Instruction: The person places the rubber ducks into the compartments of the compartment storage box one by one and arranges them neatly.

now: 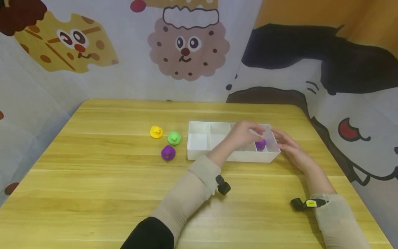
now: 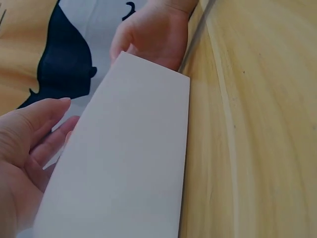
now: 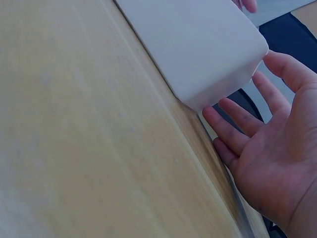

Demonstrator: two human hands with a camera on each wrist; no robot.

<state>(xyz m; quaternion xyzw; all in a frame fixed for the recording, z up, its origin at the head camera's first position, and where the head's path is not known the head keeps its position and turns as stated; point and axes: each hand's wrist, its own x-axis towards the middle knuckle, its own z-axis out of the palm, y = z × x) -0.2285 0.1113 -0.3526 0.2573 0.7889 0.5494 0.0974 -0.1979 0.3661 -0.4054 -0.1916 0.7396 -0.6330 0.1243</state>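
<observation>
A white divided box (image 1: 199, 154) stands on the table, split into several compartments. In its rightmost compartment sits a purple rubber duck (image 1: 260, 144). My left hand (image 1: 244, 134) reaches over the box with its fingers just above that duck, hiding part of the dividers. In the left wrist view the left thumb and fingers (image 2: 47, 144) are spread apart beyond the box wall. My right hand (image 1: 292, 150) rests its fingertips against the box's right end. Its fingers (image 3: 233, 131) are extended in the right wrist view, beside the box corner.
Left of the box are a yellow duck (image 1: 156, 131), a green duck (image 1: 174, 138) and another purple duck (image 1: 168, 153). The wooden table (image 1: 102, 193) meets a cartoon-printed cloth (image 1: 124, 86) at the back and sides.
</observation>
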